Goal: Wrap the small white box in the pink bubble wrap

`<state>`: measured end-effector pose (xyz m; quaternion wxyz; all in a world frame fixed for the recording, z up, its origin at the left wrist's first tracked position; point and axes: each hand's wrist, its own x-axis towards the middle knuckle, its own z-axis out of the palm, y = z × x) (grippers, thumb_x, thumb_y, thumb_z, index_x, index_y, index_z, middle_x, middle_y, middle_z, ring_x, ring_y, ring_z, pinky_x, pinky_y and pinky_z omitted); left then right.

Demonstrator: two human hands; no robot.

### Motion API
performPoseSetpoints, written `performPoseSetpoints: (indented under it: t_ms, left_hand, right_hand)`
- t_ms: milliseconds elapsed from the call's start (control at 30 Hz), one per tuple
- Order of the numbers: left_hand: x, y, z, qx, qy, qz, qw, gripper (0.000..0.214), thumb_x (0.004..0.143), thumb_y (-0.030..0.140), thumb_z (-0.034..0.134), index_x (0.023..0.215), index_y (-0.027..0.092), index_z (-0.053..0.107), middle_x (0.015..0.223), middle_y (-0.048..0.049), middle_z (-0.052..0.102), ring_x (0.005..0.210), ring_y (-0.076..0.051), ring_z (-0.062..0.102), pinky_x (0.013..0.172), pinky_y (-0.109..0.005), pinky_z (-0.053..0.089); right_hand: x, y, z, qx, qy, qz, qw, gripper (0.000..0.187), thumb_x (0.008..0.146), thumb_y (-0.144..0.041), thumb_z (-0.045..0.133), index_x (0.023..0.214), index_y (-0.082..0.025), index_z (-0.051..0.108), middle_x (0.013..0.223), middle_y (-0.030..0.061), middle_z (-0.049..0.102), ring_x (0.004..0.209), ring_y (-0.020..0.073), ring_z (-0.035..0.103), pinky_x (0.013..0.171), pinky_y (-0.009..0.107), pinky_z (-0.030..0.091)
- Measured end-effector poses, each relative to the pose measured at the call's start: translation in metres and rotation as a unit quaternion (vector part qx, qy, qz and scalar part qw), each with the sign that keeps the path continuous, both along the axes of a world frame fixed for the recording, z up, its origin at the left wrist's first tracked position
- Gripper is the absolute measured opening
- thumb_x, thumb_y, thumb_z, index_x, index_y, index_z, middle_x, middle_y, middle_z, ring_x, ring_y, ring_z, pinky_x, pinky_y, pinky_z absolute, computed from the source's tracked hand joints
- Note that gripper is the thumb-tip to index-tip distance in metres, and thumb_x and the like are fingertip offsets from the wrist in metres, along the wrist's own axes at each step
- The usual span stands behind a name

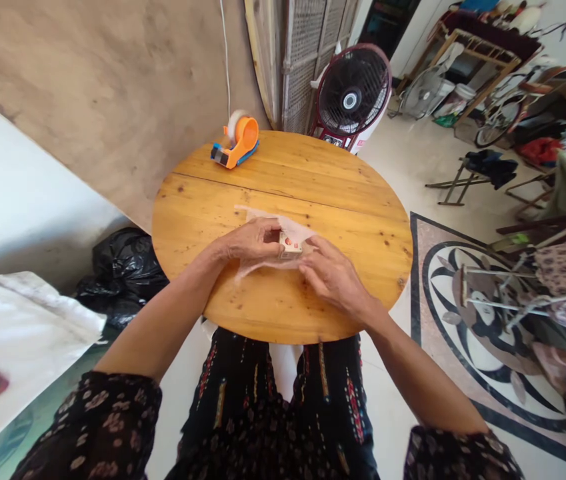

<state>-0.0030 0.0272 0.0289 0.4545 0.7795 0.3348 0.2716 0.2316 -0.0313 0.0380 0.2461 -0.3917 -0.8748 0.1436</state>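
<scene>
As left hand (253,241), right hand (335,279) pinch clear bag (257,217): small box (291,246), red print.

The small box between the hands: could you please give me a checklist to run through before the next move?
1. Left hand grips the small box: ok.
2. Right hand has a hold on the clear plastic wrap: cannot tell; its fingertips rest beside the box.
3. Box fully inside the wrap: cannot tell.
4. Wrap lies on the table, not hanging over its edge: ok.
5. Tape dispenser upright near the table's far edge, apart from both hands: ok.
</scene>
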Motion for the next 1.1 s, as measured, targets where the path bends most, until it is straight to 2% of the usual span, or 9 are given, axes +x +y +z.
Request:
performPoseSetpoints:
  t_ms: [133,267,333,467,567,700,867,967,1100]
  left_hand:
    - [-0.005,0.004,-0.001,-0.02,0.014,0.002,1.0,0.046,0.082,0.032,0.053,0.125,0.017,0.064,0.116,-0.0067,0.071,0.105,-0.025,0.066,0.092,-0.037,0.052]
    - [-0.01,0.011,-0.005,0.018,0.0,0.008,1.0,0.04,0.09,0.039,0.049,0.117,0.019,0.07,0.126,-0.0062,0.068,0.121,-0.027,0.059,0.109,-0.042,0.041]
    - [-0.011,0.012,-0.007,0.01,-0.021,0.014,1.0,0.043,0.095,0.046,0.044,0.115,0.018,0.071,0.128,-0.0063,0.068,0.124,-0.028,0.057,0.113,-0.043,0.038]
    - [-0.013,0.011,-0.011,-0.08,-0.068,0.007,0.994,0.068,0.099,0.063,0.024,0.119,0.017,0.07,0.124,-0.0086,0.07,0.116,-0.029,0.062,0.105,-0.044,0.046]
    - [-0.015,0.011,-0.008,-0.073,-0.058,0.01,0.996,0.07,0.092,0.072,0.034,0.12,0.017,0.069,0.123,-0.0096,0.07,0.116,-0.031,0.062,0.102,-0.043,0.047]
    - [-0.013,0.012,0.001,-0.011,0.009,0.018,1.0,0.06,0.079,0.064,0.062,0.119,0.02,0.068,0.124,-0.0063,0.068,0.117,-0.032,0.06,0.1,-0.041,0.047]
    - [-0.006,0.01,0.002,0.039,0.065,0.074,0.994,0.047,0.072,0.046,0.064,0.11,0.019,0.07,0.113,-0.0056,0.069,0.105,-0.028,0.062,0.091,-0.038,0.049]
    - [-0.003,0.008,0.001,0.027,0.058,0.096,0.993,0.041,0.071,0.039,0.061,0.105,0.017,0.07,0.101,-0.0041,0.07,0.092,-0.023,0.063,0.082,-0.033,0.05]
    - [0.001,0.004,0.004,-0.005,0.043,0.119,0.992,0.032,0.071,0.038,0.058,0.09,0.015,0.067,0.086,-0.0028,0.067,0.077,-0.017,0.06,0.068,-0.026,0.046]
  right_hand:
    - [-0.007,0.019,0.017,-0.007,0.008,-0.031,0.999,0.018,0.093,-0.027,0.052,0.088,-0.021,0.068,0.111,0.0099,0.062,0.101,0.0249,0.063,0.085,0.039,0.053]
    - [-0.01,0.035,0.022,-0.028,0.003,-0.061,0.998,0.02,0.092,-0.031,0.054,0.083,-0.02,0.068,0.093,0.0068,0.064,0.082,0.021,0.062,0.073,0.033,0.049]
    - [-0.011,0.041,0.021,-0.042,-0.011,-0.086,0.995,0.022,0.091,-0.032,0.055,0.08,-0.019,0.069,0.085,0.0064,0.066,0.078,0.0211,0.063,0.07,0.033,0.047]
    - [-0.015,0.049,0.012,-0.082,-0.027,-0.14,0.986,0.026,0.088,-0.035,0.056,0.072,-0.018,0.069,0.069,0.0055,0.066,0.068,0.0217,0.063,0.064,0.032,0.045]
    - [-0.016,0.054,0.002,-0.118,0.009,-0.161,0.98,0.026,0.086,-0.038,0.057,0.076,-0.017,0.07,0.07,0.0057,0.069,0.069,0.0228,0.065,0.062,0.032,0.045]
    - [-0.015,0.057,-0.009,-0.129,0.072,-0.156,0.977,0.025,0.084,-0.038,0.057,0.084,-0.017,0.072,0.081,0.007,0.073,0.074,0.0239,0.067,0.068,0.034,0.05]
    - [-0.013,0.059,-0.016,-0.11,0.129,-0.118,0.978,0.02,0.083,-0.033,0.058,0.093,-0.019,0.071,0.105,0.0081,0.073,0.093,0.0249,0.068,0.077,0.034,0.052]
    - [-0.013,0.061,-0.021,-0.135,0.15,-0.1,0.974,0.019,0.083,-0.032,0.058,0.09,-0.019,0.07,0.092,0.0047,0.074,0.084,0.0214,0.068,0.073,0.03,0.051]
    - [-0.012,0.06,-0.025,-0.156,0.155,-0.127,0.967,0.019,0.081,-0.035,0.06,0.081,-0.017,0.069,0.071,0.0018,0.067,0.066,0.0162,0.06,0.06,0.025,0.044]
